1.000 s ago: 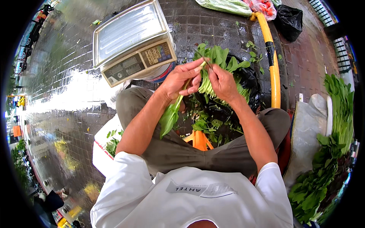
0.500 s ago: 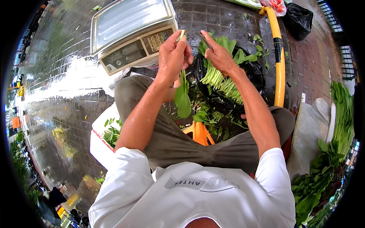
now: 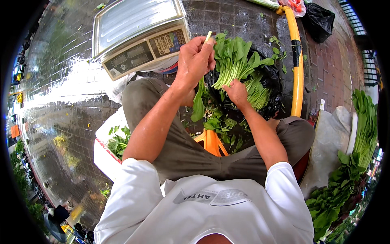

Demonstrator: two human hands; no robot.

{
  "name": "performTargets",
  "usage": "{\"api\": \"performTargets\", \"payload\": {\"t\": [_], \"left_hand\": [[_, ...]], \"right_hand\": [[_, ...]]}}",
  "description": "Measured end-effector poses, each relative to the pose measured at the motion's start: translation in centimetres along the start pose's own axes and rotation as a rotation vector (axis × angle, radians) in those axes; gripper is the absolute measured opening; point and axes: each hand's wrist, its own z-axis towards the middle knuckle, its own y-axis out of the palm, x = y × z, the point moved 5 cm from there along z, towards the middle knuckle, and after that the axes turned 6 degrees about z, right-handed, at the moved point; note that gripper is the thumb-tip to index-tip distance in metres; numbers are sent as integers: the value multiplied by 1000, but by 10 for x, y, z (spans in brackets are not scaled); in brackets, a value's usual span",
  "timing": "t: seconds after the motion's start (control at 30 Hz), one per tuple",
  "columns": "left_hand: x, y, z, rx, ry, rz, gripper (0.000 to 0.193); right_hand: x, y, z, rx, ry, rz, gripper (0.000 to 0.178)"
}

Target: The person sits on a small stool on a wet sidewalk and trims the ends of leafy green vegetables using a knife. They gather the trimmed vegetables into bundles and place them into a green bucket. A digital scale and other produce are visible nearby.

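My left hand (image 3: 195,61) is closed round a single stalk of leafy greens. Its pale cut end (image 3: 209,36) sticks up past my fingers, and a broad green leaf (image 3: 198,103) hangs below. Low over the black plastic bag (image 3: 273,79), my right hand (image 3: 237,93) is curled against the stem ends of a bunch of leafy greens (image 3: 233,59). Its fingers are closed, and what they hold is hidden; no knife blade shows now. More cut stems (image 3: 258,93) lie beside that bunch.
A scale (image 3: 142,44) with a metal tray stands ahead on the left. A yellow and black rail (image 3: 299,77) runs along the right. Loose leaves (image 3: 219,124) lie by an orange plastic stool (image 3: 211,142). A white container (image 3: 106,140) of greens sits left; stacked greens (image 3: 365,126) lie far right.
My right hand, which held a small knife up near my left hand, has dropped to the bunch's stems. My left hand has shifted slightly right, still gripping the stalk.
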Motion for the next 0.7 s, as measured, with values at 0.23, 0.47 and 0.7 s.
{"api": "performTargets", "payload": {"t": [0.23,0.47,0.7], "left_hand": [[-1,6,-1,-21,8,47,24],[1,15,-2,-67,94,173,26],[16,28,-9,-62,253,259,27]], "right_hand": [[13,5,-2,29,62,224,30],[-15,-43,5,146,-20,181,23],[-88,-163,-8,269,-99,70,18]]}}
